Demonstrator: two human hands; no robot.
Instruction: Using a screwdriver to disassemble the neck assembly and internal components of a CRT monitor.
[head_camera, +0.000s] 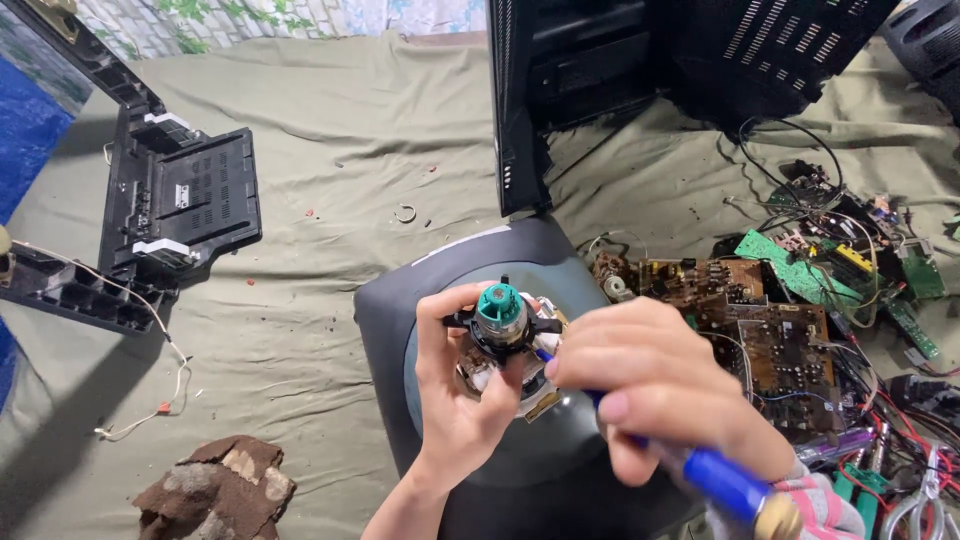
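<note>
Our left hand (455, 395) wrapped round the green-capped tube neck (501, 320) atop the picture tube (480, 300), our right hand (660, 385) gripping a blue-handled screwdriver (725, 480), tip at the neck, brown circuit boards (760, 320) just beside, olive cloth (330, 170) beneath.

A picture tube (440, 300) lies mid-cloth (330, 150). Circuit boards (770, 330) lie right of it, a rock (215, 490) at the front left. A plastic casing (180, 200) lies far left.
</note>
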